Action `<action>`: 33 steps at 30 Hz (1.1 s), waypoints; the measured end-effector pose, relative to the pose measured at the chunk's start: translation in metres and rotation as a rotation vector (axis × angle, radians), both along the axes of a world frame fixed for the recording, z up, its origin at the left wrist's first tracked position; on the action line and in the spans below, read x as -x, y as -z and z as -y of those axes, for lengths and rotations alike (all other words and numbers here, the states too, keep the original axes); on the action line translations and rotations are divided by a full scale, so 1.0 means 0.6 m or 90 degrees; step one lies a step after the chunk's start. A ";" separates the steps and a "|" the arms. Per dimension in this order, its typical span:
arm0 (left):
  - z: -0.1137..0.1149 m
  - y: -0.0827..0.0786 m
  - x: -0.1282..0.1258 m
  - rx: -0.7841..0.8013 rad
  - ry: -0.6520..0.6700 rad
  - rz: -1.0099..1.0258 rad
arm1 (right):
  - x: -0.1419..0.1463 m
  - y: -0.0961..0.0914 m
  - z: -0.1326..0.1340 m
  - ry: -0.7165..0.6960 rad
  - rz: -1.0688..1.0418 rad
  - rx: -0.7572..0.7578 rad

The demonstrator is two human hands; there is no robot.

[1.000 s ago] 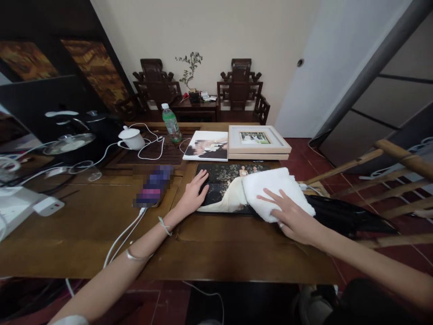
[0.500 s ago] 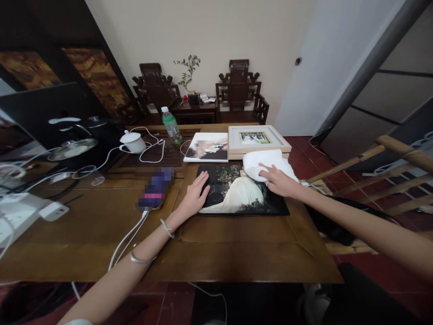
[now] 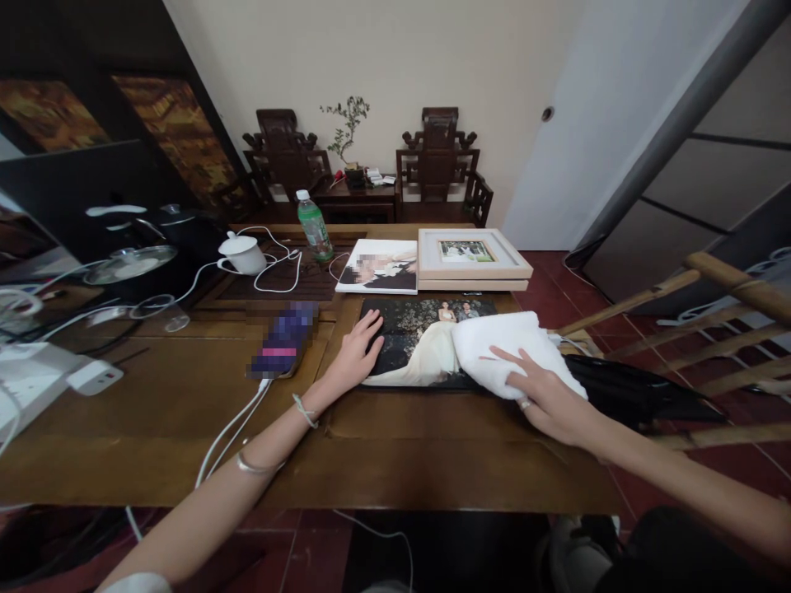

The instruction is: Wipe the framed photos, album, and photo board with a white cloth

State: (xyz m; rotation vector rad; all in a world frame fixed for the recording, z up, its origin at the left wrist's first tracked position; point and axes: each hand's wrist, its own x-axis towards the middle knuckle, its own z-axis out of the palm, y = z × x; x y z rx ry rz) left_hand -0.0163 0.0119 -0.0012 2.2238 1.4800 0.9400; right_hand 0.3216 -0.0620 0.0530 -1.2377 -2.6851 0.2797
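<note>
A dark photo panel showing a white gown lies flat on the wooden table. My left hand rests on the panel's left edge with fingers spread flat. My right hand presses down on a folded white cloth that covers the panel's right part, fingers stretched over the cloth.
Behind the panel lie a second photo print and a light framed picture. A phone on a white cable lies left of my left hand. A green bottle, a white teapot and cables stand further left. A wooden rail is at the right.
My right hand slid the white cloth from the panel's far right corner back toward me to the near right side. The left hand stayed in place.
</note>
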 end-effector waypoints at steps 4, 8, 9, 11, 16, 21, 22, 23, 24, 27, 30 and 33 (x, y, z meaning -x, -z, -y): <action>0.000 -0.009 -0.002 -0.021 0.015 0.027 | 0.000 -0.016 -0.036 0.028 -0.021 0.012; 0.000 -0.014 -0.003 -0.031 0.009 0.045 | 0.003 -0.032 -0.074 0.048 -0.009 0.016; 0.000 -0.014 -0.003 -0.032 0.007 0.045 | 0.004 -0.035 -0.084 0.045 -0.009 0.017; -0.001 -0.013 -0.002 -0.033 0.007 0.040 | 0.005 -0.038 -0.106 0.040 -0.008 0.018; -0.002 -0.009 0.001 -0.031 0.012 0.021 | 0.019 -0.032 -0.161 0.043 0.022 -0.026; 0.000 -0.007 0.001 -0.030 0.014 0.014 | 0.033 -0.013 -0.161 0.032 0.051 -0.079; 0.000 -0.007 0.001 -0.029 0.016 0.012 | 0.033 -0.008 -0.150 0.029 0.048 -0.083; 0.001 -0.007 0.001 -0.029 0.017 0.012 | 0.034 -0.004 -0.136 0.029 0.043 -0.084; 0.001 -0.007 0.001 -0.028 0.019 0.012 | 0.033 0.000 -0.118 0.030 0.036 -0.082; 0.001 -0.005 0.001 -0.028 0.020 0.010 | 0.029 0.008 -0.056 0.015 0.020 -0.062; -0.001 -0.004 0.001 -0.026 0.017 0.009 | 0.021 0.008 0.004 -0.037 0.027 -0.038; -0.002 -0.003 0.001 -0.029 0.018 0.007 | 0.015 0.002 0.040 -0.072 0.033 -0.019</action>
